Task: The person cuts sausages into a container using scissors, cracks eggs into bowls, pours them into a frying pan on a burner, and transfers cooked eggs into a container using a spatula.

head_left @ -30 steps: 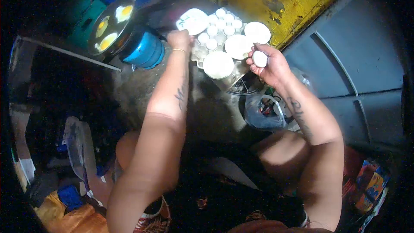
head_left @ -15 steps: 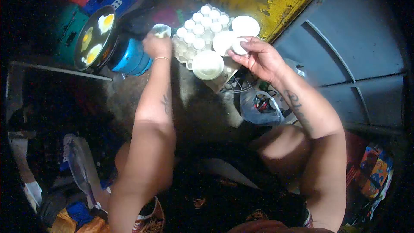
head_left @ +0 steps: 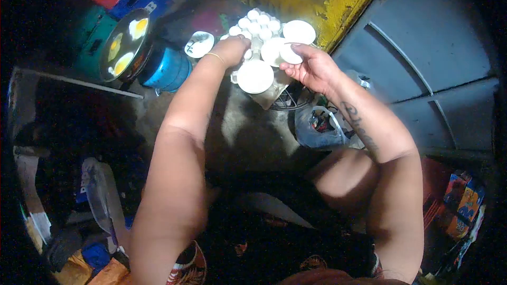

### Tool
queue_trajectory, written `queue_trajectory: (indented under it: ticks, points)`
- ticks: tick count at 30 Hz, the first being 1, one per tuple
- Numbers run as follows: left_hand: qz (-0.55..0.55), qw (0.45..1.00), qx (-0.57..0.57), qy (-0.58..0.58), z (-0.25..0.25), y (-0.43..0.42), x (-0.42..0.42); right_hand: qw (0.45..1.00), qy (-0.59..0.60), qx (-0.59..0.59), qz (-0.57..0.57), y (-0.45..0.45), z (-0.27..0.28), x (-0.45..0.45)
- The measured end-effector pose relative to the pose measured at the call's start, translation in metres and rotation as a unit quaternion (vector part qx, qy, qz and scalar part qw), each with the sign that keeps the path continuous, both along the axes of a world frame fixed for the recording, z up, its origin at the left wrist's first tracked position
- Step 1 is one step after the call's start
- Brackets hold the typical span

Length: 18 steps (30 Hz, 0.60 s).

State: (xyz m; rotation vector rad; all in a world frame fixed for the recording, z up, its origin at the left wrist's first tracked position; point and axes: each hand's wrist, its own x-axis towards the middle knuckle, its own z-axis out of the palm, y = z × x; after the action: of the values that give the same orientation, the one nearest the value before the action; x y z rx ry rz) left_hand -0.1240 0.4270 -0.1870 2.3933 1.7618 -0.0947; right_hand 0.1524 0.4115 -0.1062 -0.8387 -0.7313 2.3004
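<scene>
My left hand [head_left: 232,51] reaches over the egg tray, its fingers curled around a white egg [head_left: 247,53] near the tray's front. Several white eggs [head_left: 254,22] sit in the rows behind. My right hand [head_left: 315,68] pinches the edge of a small white dish [head_left: 290,54] between thumb and fingers, tilted in front of a white bowl [head_left: 272,51]. A white cup [head_left: 255,76] with a handle stands at the tray's near corner. To the left of the tray lies a white dish with dark marks [head_left: 199,45].
A pan [head_left: 106,67] with several frying eggs sits at the left, beside a blue cylinder [head_left: 168,68]. A second white dish [head_left: 299,31] stands behind the bowl. Clear plastic bag [head_left: 319,129] and black metal ring stand [head_left: 289,100] are nearer; a grey metal panel [head_left: 422,37] borders the right.
My left hand has left the marked dish and moved right to the egg tray. My right hand stays in nearly the same place, its small dish now turned more broadly toward the camera.
</scene>
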Motion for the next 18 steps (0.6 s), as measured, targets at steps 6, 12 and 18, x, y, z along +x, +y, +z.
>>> queue_trajectory:
  ticks: [6, 12, 18]
  points:
    - [0.163, 0.954, 0.128, -0.218, 0.008, -0.031, -0.007, 0.999, -0.025, 0.022, 0.033, 0.002, -0.012, 0.005]
    - [0.235, 0.777, 0.327, -0.484, 0.082, -0.077, 0.072, 0.999, -0.040, 0.008, -0.023, -0.006, -0.007, -0.012]
    - [0.102, 0.866, 0.364, -0.327, 0.065, -0.077, 0.107, 0.999, 0.025, 0.008, -0.031, 0.001, -0.011, -0.023]
